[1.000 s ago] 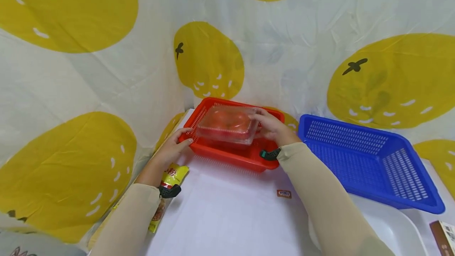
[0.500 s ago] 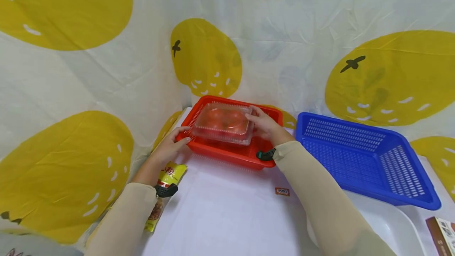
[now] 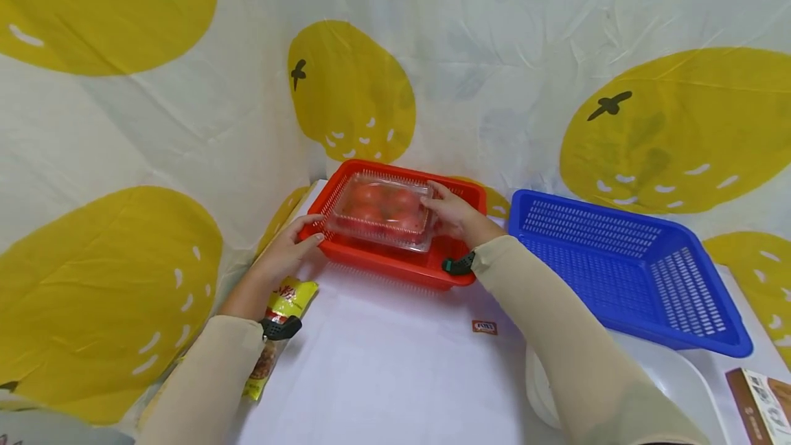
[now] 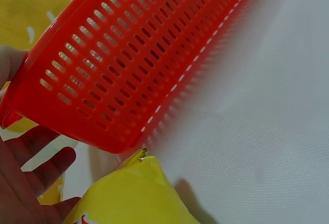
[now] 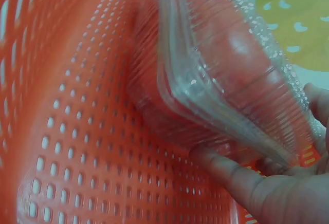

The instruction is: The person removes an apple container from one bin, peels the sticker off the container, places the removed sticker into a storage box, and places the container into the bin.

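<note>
A clear plastic clamshell box point(image 3: 378, 233) with several tomatoes point(image 3: 404, 199) inside sits within the red basket point(image 3: 371, 261), toward its left side. My right hand point(image 3: 457, 215) grips the box at its right end. In the right wrist view, the thumb point(image 5: 226, 170) lies low against the box's side, above the basket's slotted floor. At the basket's left end, my left hand point(image 3: 285, 246) holds the rim, the thumb over it and the other fingers point(image 4: 51, 165) below the lip outside. A yellow printed packet point(image 3: 290, 297) lies under my left wrist.
To the right stands a blue basket point(image 3: 618, 287), with a white tub point(image 3: 673, 369) in front of it, partly behind my right sleeve. A brown box point(image 3: 760, 397) is at the right edge. A small red label point(image 3: 485, 327) lies on the white table. Patterned cloth hangs behind.
The clamshell box, in my right hand's grip, has shifted slightly left within the red basket. My left hand stays at the basket's rim. The head view has shifted a little.
</note>
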Demonstrator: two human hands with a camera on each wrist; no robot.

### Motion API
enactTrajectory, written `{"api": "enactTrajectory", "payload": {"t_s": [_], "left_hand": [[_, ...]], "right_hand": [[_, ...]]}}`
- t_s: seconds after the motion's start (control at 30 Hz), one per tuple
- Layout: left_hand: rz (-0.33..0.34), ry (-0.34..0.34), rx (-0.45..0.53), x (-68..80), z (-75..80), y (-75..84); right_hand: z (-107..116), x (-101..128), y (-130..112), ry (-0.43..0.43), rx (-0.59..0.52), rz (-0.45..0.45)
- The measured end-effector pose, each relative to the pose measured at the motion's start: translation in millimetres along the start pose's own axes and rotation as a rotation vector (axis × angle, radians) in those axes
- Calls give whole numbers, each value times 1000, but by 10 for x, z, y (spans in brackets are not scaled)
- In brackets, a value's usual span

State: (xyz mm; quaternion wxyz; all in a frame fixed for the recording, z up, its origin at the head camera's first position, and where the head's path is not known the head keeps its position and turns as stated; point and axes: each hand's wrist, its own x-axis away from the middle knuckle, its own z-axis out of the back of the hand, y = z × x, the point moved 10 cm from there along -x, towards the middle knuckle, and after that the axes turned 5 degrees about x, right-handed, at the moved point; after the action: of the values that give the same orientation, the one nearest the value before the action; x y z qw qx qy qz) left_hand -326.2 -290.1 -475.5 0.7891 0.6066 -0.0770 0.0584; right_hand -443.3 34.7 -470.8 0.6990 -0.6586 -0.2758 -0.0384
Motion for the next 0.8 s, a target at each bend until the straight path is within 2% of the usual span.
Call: {"api": "enactTrajectory", "payload": {"t_s": [0.2,0.37,0.57,0.8], "left_hand": [[-28,-33,-4,-7,-39,68],[-42,-31,-22,0,-4,87],[-24,-19,-22,11,34,60],[4,-13,-15,30,5,16]], "right_hand": [[49,32,-30,11,-4,-8],[13,61,-103,-12,60,4],[15,87,-159,23,190,-13],[36,148,-130,45,205,-38]]}}
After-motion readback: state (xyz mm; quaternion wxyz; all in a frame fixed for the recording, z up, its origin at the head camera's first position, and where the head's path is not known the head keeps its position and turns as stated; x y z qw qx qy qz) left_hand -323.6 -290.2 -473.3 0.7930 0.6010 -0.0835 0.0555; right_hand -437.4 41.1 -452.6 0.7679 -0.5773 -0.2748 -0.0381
